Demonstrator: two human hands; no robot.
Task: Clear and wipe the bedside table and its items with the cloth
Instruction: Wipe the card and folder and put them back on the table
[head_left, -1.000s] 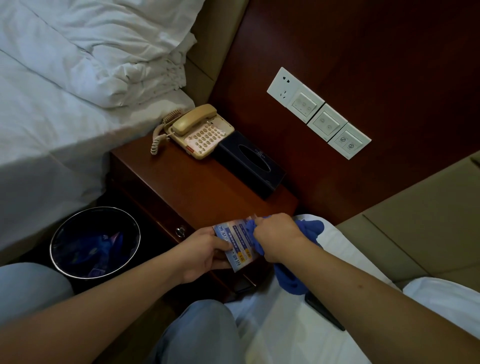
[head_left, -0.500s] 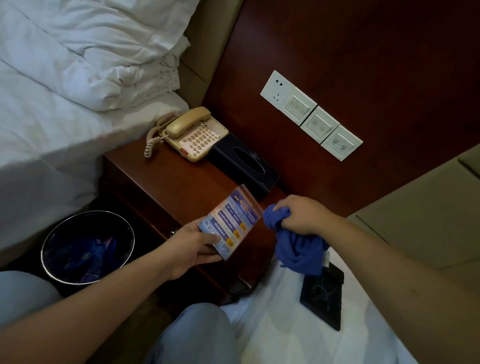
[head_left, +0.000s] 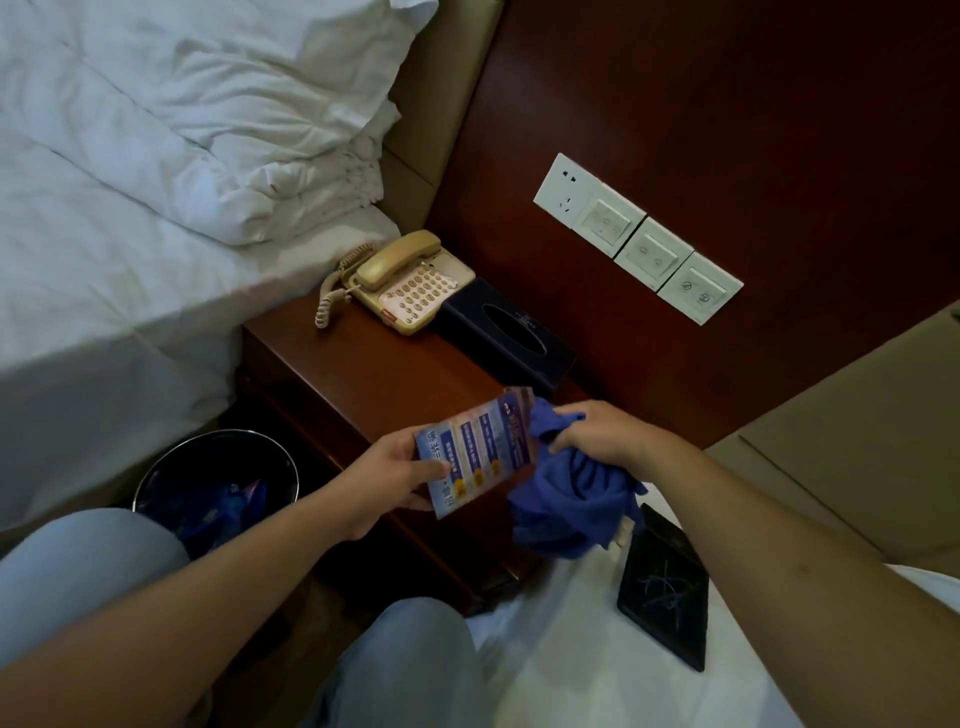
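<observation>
A light, stiff card (head_left: 475, 451) is pinched at its near edge by the left hand (head_left: 387, 475), the soft cloth (head_left: 569, 499) bunched in the right hand (head_left: 597, 431) beside it.

1. I have one view only, from a wide-angle camera worn on the person's head.
2. It looks forward and steeply down, close over the bedside table (head_left: 384, 374).
3. The wooden wall panel (head_left: 701, 104) fills twelve to two o'clock; the bed (head_left: 130, 234) lies at ten.
4. Both forearms enter from six o'clock.
</observation>
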